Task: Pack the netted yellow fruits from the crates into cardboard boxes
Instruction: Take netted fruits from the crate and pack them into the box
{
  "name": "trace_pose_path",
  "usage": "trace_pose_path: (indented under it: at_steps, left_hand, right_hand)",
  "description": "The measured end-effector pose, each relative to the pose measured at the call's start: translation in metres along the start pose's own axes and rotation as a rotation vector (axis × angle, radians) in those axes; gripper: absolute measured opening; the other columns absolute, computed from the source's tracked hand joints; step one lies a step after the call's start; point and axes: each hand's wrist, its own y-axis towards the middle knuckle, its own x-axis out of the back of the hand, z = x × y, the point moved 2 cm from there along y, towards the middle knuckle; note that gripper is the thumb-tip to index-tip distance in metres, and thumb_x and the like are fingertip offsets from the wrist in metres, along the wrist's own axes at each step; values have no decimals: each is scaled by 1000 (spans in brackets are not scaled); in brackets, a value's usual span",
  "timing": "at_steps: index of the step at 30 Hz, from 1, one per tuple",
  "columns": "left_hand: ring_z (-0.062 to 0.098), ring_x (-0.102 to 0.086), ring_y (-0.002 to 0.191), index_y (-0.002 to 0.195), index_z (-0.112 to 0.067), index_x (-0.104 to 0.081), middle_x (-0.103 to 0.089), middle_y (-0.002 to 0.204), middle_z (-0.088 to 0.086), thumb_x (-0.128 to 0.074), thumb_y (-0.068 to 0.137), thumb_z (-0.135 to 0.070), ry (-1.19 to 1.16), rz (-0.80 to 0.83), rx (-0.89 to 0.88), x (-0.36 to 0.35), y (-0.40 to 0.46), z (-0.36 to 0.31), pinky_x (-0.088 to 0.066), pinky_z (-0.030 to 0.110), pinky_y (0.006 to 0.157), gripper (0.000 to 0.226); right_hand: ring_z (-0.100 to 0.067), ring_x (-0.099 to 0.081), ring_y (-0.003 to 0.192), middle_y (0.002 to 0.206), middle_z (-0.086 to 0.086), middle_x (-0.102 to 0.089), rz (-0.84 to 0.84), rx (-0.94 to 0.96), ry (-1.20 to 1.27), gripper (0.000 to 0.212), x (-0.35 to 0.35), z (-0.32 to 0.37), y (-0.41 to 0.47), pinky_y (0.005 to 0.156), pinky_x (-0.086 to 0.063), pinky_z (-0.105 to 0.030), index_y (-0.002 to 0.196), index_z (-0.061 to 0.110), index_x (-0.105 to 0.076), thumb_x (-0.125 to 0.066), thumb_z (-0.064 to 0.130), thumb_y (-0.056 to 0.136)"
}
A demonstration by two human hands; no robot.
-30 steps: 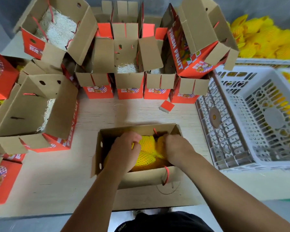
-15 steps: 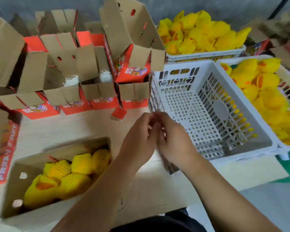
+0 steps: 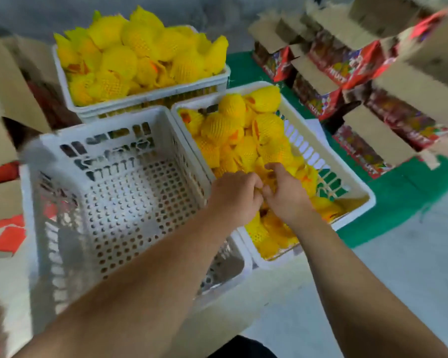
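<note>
There is a single view, from a wide-angle camera worn on the person's head. It looks forward and steeply down along both forearms, close over the white crates, so that the hands sit near the middle of the picture. Lines bend toward the edges, where stacked cardboard boxes are smeared by motion blur.

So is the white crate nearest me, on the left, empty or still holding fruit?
Empty: the near-left crate shows only its bare perforated floor; no netted fruit inside.
</note>
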Motion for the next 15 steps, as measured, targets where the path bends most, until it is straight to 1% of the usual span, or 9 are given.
trace_pose_path:
  at_steps: [2, 3, 6, 10, 11, 12, 13, 14, 15]
  left_hand:
    - [29, -63, 109, 118, -29, -65, -71, 111, -1, -54, 93, -41, 249, 36, 26, -17, 8, -4, -40, 42, 92, 29]
    - [27, -64, 104, 112, -29, -66, -71, 103, -2, -54, 92, -40, 304, 21, 44, -22, 8, -4, -37, 42, 90, 26]
    - [25, -61, 97, 107, -30, -63, -66, 96, -4, -54, 95, -40, 322, -10, 77, -28, 10, -2, -34, 43, 86, 18]
    - [23, -60, 98, 105, -29, -58, -64, 99, -3, -50, 97, -40, 357, 25, 130, -25, 14, -7, -31, 44, 88, 16]
    - [24, -61, 102, 114, -28, -58, -65, 103, -2, -49, 98, -42, 352, 30, 149, -25, 16, -7, -31, 44, 90, 23]
    - [24, -60, 106, 131, -26, -53, -65, 110, -1, -48, 98, -47, 348, 27, 165, -26, 17, -6, -32, 44, 92, 38]
    - [25, -59, 110, 150, -23, -39, -64, 118, 1, -48, 98, -53, 346, 22, 174, -27, 20, -5, -33, 44, 94, 60]
    - [25, -58, 113, 161, -21, -18, -62, 127, 3, -48, 97, -61, 344, 9, 176, -27, 21, -4, -35, 44, 95, 81]
    - [25, -58, 115, 164, -20, 0, -58, 134, 5, -48, 95, -69, 334, -14, 176, -26, 23, -3, -36, 44, 96, 97]
  right_hand:
    - [-43, -54, 124, 136, -20, -54, 22, -127, -173, 57, 5, -34, 42, 101, -45, -47, 143, 11, -43, -64, 28, 93]
    - [-45, -49, 127, 139, -22, -47, 19, -157, -217, 62, 4, -44, 60, 104, -42, -50, 143, 10, -40, -65, 33, 91]
    - [-45, -37, 133, 146, -19, -35, -17, -155, -241, 72, -8, -60, 93, 106, -39, -53, 140, 13, -36, -72, 40, 83]
    - [-41, -46, 125, 134, -15, -50, -122, -198, -78, 74, -21, -57, 98, 99, -41, -50, 122, 16, -35, -83, 40, 70]
    - [-39, -46, 123, 131, -11, -52, -165, -194, -91, 75, -18, -55, 97, 99, -40, -50, 121, 19, -35, -81, 45, 68]
    - [-37, -45, 122, 127, -8, -53, -199, -176, -77, 75, -14, -53, 94, 99, -38, -50, 121, 23, -35, -78, 50, 67]
    - [-34, -46, 120, 123, -5, -53, -206, -154, -7, 72, -9, -51, 91, 98, -39, -49, 121, 28, -35, -74, 54, 66]
    - [-31, -50, 117, 121, -2, -54, -179, -134, 111, 69, -3, -48, 88, 97, -43, -48, 119, 33, -35, -71, 57, 66]
    - [-24, -56, 112, 119, 0, -57, -116, -117, 253, 64, 0, -43, 84, 93, -48, -45, 116, 38, -36, -69, 61, 66]
